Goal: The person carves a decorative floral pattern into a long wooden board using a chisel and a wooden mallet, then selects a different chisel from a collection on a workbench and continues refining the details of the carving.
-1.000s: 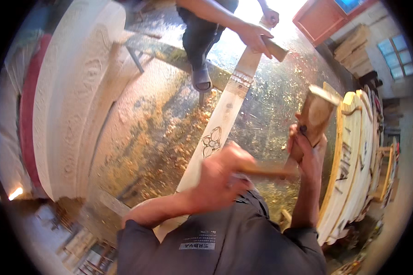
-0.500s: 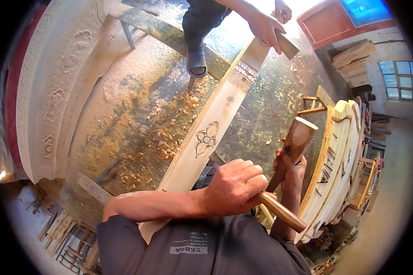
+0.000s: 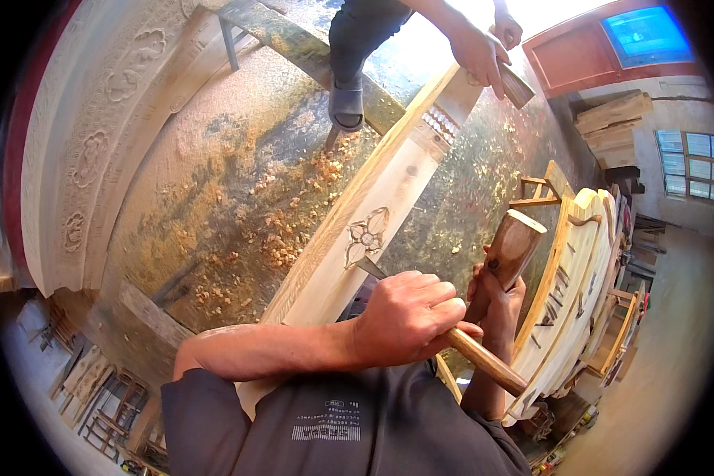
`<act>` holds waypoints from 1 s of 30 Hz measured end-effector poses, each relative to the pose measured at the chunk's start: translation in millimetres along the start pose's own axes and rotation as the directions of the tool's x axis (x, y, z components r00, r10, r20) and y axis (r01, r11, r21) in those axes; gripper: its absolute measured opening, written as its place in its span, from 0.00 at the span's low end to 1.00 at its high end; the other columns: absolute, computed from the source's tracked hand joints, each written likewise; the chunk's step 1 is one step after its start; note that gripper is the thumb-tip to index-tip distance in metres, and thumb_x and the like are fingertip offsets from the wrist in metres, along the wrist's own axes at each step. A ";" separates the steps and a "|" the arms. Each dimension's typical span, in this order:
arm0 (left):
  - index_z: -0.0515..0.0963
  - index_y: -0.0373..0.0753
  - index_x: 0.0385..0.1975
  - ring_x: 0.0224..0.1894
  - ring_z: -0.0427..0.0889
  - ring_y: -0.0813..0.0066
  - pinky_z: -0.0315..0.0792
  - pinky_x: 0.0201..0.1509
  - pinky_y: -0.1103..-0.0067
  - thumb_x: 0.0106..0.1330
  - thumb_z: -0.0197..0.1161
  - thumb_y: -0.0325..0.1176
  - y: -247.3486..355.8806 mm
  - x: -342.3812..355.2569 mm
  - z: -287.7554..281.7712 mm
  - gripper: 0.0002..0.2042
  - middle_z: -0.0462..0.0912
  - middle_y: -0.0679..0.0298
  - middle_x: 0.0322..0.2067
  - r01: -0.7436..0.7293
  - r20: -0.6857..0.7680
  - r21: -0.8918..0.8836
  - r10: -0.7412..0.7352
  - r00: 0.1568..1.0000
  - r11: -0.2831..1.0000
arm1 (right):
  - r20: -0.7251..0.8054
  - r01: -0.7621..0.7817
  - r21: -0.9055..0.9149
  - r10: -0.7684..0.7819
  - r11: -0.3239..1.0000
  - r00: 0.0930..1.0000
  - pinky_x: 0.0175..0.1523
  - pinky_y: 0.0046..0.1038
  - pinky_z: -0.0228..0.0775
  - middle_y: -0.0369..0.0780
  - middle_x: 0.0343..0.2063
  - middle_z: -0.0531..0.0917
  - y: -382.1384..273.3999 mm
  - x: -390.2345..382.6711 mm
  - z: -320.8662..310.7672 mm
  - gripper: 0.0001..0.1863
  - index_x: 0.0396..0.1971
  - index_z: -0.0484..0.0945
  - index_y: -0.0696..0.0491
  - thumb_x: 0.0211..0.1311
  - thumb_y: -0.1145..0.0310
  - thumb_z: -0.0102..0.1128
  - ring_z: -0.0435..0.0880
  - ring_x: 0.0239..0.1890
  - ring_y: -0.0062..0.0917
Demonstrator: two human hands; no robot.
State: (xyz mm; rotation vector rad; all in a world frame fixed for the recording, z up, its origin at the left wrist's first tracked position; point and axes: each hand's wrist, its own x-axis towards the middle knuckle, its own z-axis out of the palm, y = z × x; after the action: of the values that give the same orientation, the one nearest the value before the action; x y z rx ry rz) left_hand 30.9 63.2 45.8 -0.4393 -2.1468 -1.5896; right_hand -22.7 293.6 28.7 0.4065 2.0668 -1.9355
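My left hand (image 3: 408, 317) is closed in a fist around a chisel (image 3: 488, 363). The wooden handle sticks out toward the lower right, and the metal blade points to the upper left, over the long pale board (image 3: 389, 186). Its tip is by the lower end of a carved four-petal flower (image 3: 365, 236); whether it touches the wood I cannot tell. To the right, my right hand (image 3: 500, 289) grips the handle of a wooden mallet (image 3: 516, 244), its thick head raised. The mallet is apart from the chisel.
Across from me a person's hand (image 3: 480, 59) holds a wooden block-like piece (image 3: 517, 86) at the board's far end. Wood shavings (image 3: 282, 246) litter the floor. More chisels lie on a pale workpiece (image 3: 567, 293) at right. A large carved panel (image 3: 95, 151) stands left.
The chisel's blade has come into view beyond my left fist, its tip now by the carved flower. My right hand still holds the mallet up. The whole view has shifted slightly.
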 end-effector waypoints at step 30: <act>0.68 0.40 0.21 0.22 0.75 0.58 0.67 0.26 0.63 0.67 0.77 0.40 -5.6 4.3 -13.1 0.22 0.68 0.60 0.20 0.082 -0.125 -0.074 -0.091 0.988 0.994 | -0.037 0.635 -0.327 -0.681 0.700 0.732 0.42 0.28 0.86 0.45 0.48 0.86 -31.1 -17.9 -19.5 0.37 0.69 0.71 0.60 0.59 0.78 0.78 0.89 0.43 0.26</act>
State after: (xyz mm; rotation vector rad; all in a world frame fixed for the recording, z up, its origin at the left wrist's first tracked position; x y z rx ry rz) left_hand 26.5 49.0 46.7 -0.2608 -2.0447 -1.6953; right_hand -18.5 310.8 65.5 -0.3314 2.8377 -1.9057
